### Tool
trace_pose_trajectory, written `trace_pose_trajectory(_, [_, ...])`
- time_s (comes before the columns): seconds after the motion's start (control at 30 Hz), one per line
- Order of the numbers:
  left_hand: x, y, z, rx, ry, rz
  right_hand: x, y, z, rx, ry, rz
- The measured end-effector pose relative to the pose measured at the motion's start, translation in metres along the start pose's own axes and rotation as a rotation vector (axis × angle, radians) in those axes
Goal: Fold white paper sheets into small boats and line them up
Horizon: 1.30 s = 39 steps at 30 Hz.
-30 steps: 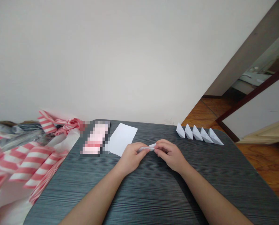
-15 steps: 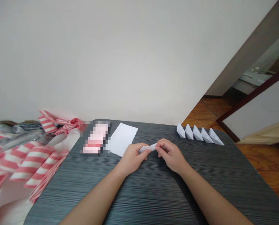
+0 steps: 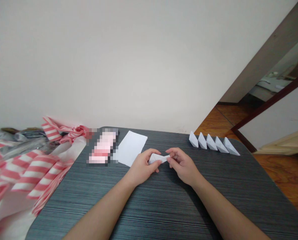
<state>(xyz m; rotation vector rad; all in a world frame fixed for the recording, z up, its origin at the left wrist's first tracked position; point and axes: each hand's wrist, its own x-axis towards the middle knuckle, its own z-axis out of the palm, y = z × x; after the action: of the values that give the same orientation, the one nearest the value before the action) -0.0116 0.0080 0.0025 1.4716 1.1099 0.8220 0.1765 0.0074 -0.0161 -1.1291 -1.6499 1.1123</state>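
Note:
Between my hands, above the middle of the table, is a small folded white paper boat. My left hand is closed on its left part, thumb in front and fingers behind. The fingertips of my right hand pinch its right tip. Several finished-looking folded paper boats stand in a slanting row beyond my right hand. White paper sheets lie flat just beyond my left hand, their near edge partly hidden by it.
The dark wood-grain table reaches a pale wall. A pixelated pinkish object lies left of the paper. Red-and-white striped cloth is heaped beside the table's left edge. A doorway and wooden floor show at right.
The paper boat has tilted so more of its pointed white face shows. My left fingers have lifted slightly apart from it at the top. Both hands stay in nearly the same place.

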Motion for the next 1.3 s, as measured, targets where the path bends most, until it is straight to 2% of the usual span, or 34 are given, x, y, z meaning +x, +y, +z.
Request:
trace_pose_trajectory(0.17, [-0.001, 0.004, -0.002, 0.008, -0.047, -0.022, -0.002, -0.002, 0.000, 0.005, -0.065, 0.004])
trace_pose_trajectory(0.33, [0.000, 0.003, -0.003, -0.011, -0.044, -0.016, 0.000, 0.001, 0.003, 0.061, -0.068, 0.054])
trace_pose_trajectory(0.6, [0.000, 0.004, -0.004, -0.033, -0.046, -0.014, 0.000, -0.007, -0.002, -0.175, -0.106, 0.065])
trace_pose_trajectory(0.87, [0.000, 0.003, -0.004, -0.071, -0.068, -0.023, -0.001, -0.012, -0.002, -0.198, -0.146, 0.049])
trace_pose_trajectory(1.3, [0.000, 0.003, -0.004, 0.007, -0.058, -0.032, -0.001, -0.011, 0.000, -0.126, -0.173, 0.043])
